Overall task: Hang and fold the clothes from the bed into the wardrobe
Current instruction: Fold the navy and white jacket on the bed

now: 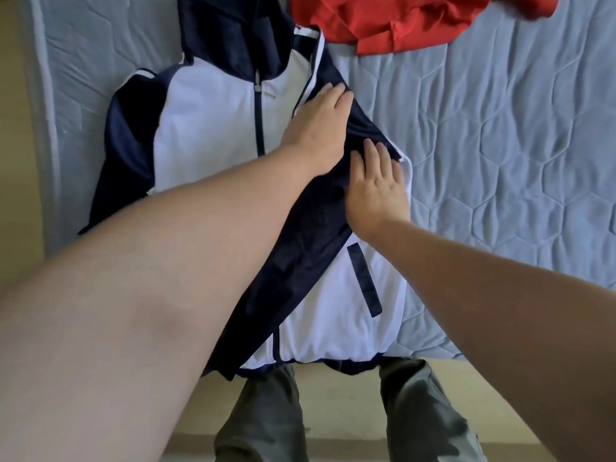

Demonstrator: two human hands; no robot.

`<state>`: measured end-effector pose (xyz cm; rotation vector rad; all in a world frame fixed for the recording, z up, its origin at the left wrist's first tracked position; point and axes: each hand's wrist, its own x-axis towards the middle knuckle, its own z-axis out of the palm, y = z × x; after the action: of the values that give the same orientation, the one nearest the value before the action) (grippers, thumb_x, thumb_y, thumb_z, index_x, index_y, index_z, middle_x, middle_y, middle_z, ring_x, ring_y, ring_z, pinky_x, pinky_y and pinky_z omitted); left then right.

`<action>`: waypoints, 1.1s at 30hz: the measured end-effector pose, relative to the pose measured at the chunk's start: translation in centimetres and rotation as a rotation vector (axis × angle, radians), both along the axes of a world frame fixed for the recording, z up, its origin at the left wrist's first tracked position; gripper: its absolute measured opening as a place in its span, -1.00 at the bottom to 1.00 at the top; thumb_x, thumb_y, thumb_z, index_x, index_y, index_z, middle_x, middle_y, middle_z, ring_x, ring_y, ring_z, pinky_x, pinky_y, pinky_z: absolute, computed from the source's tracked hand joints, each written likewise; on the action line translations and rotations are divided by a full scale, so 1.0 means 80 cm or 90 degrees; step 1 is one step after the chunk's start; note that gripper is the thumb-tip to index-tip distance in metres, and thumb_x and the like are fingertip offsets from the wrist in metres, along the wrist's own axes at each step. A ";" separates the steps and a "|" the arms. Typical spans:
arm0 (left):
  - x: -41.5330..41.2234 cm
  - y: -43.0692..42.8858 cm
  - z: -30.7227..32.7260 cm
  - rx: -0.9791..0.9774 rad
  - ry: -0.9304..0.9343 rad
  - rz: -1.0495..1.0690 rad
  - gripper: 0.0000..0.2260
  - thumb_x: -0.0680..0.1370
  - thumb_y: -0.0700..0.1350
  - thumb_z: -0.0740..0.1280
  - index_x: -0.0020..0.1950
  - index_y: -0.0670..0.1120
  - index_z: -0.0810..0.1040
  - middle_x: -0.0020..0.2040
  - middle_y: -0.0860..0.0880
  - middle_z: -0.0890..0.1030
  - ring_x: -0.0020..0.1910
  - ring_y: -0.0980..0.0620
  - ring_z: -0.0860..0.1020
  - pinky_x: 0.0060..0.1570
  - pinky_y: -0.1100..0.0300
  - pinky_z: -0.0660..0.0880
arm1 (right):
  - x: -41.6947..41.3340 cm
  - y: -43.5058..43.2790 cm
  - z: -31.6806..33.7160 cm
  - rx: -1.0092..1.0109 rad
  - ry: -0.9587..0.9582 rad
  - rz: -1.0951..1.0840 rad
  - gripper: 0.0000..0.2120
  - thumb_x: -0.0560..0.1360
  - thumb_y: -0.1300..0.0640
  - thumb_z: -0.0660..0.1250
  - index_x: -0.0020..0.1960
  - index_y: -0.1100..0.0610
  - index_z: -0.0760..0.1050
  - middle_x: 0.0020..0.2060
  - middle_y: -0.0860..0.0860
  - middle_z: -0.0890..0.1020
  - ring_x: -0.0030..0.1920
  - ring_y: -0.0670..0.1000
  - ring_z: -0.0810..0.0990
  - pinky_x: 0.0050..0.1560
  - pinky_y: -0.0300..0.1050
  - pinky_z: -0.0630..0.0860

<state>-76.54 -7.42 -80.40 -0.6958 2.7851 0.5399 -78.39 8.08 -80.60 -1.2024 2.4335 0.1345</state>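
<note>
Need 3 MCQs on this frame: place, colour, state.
1. The red garment lies: A) on the bed, beyond the jacket B) under the jacket C) on the floor
2. The jacket is: A) black and grey B) navy and white C) all red
3. The left hand and right hand: A) grip a hanger B) press flat on the folded navy sleeve C) hang clear

A, it sits on the quilt past the hood; B, white body, navy sleeves; B, straight fingers rest on the sleeve.
</note>
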 end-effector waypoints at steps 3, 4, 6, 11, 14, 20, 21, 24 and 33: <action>-0.040 -0.015 -0.025 -0.033 -0.057 0.010 -0.37 0.54 -0.32 0.20 0.60 -0.19 0.11 0.63 -0.13 0.04 0.61 -0.09 0.02 0.55 0.07 0.05 | -0.014 0.018 -0.013 0.043 -0.020 0.012 -0.41 0.66 0.02 0.04 0.60 0.24 -0.04 0.59 0.21 -0.06 0.59 0.20 -0.11 0.56 0.15 -0.10; -0.049 -0.019 -0.031 -0.049 -0.062 0.030 -0.36 0.52 -0.33 0.21 0.60 -0.19 0.11 0.63 -0.14 0.01 0.61 -0.10 0.00 0.56 0.07 0.03 | -0.019 0.023 -0.017 0.041 -0.026 0.021 -0.40 0.67 0.00 0.03 0.60 0.24 -0.05 0.59 0.21 -0.07 0.59 0.19 -0.13 0.56 0.14 -0.11; -0.064 -0.024 -0.041 -0.083 -0.069 0.058 -0.36 0.50 -0.29 0.23 0.58 -0.20 0.13 0.63 -0.17 -0.01 0.61 -0.13 -0.04 0.57 0.01 -0.01 | -0.026 0.027 -0.021 0.022 -0.039 0.024 -0.39 0.66 -0.02 0.04 0.59 0.23 -0.03 0.60 0.20 -0.08 0.60 0.17 -0.13 0.57 0.13 -0.11; -0.091 -0.050 -0.048 -0.012 -0.119 0.035 -0.49 0.58 -0.16 0.23 0.52 -0.23 0.21 0.61 -0.20 0.05 0.59 -0.18 0.05 0.55 0.00 0.06 | -0.037 0.023 -0.030 -0.043 -0.096 -0.054 -0.40 0.61 0.00 0.17 0.56 0.18 0.08 0.60 0.18 -0.03 0.60 0.15 -0.09 0.57 0.07 -0.06; -0.086 -0.060 -0.045 0.038 -0.062 0.063 -0.53 0.60 -0.10 0.27 0.49 -0.17 0.28 0.60 -0.13 0.13 0.53 -0.16 0.23 0.51 0.04 0.18 | -0.044 0.016 -0.035 -0.043 -0.116 -0.078 -0.41 0.57 0.03 0.20 0.52 0.17 0.12 0.60 0.18 -0.01 0.60 0.16 -0.06 0.57 0.06 -0.02; 0.019 -0.013 -0.021 -0.055 0.139 0.126 -0.68 0.52 -0.22 0.30 0.28 -0.10 0.48 0.38 -0.05 0.44 0.33 -0.05 0.45 0.33 0.09 0.38 | -0.017 0.007 -0.010 0.043 0.015 -0.007 -0.44 0.49 0.15 0.17 0.47 0.13 0.18 0.56 0.24 0.10 0.57 0.24 0.01 0.51 0.27 -0.02; 0.048 -0.004 -0.016 -0.067 0.125 0.163 -0.71 0.50 -0.21 0.32 0.23 -0.09 0.49 0.31 -0.04 0.47 0.25 -0.06 0.48 0.24 0.06 0.41 | -0.006 0.005 -0.003 0.032 0.038 0.026 -0.44 0.45 0.16 0.20 0.44 0.12 0.23 0.53 0.21 0.18 0.54 0.23 0.11 0.47 0.30 0.00; 0.141 0.018 -0.005 -0.061 0.030 0.317 -0.73 0.48 -0.21 0.33 0.17 -0.07 0.50 0.23 -0.06 0.49 0.16 -0.12 0.49 0.15 0.01 0.37 | 0.034 -0.005 0.010 -0.059 0.019 0.121 -0.50 0.34 0.21 0.34 0.28 0.12 0.42 0.33 0.13 0.41 0.24 0.19 0.41 0.24 0.18 0.28; 0.398 -0.006 0.026 -0.058 -0.196 0.833 -0.59 0.55 -0.04 0.35 0.35 -0.12 0.37 0.37 -0.15 0.37 0.29 -0.20 0.40 0.21 -0.11 0.35 | 0.164 -0.095 0.041 0.204 -0.078 0.146 -0.62 0.48 0.12 0.23 0.28 0.11 0.42 0.25 0.10 0.44 0.24 0.16 0.42 0.23 0.07 0.34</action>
<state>-44.72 -7.88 -78.31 -2.3361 1.7412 0.4024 -65.28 0.50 -77.31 -1.2933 2.0664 0.4843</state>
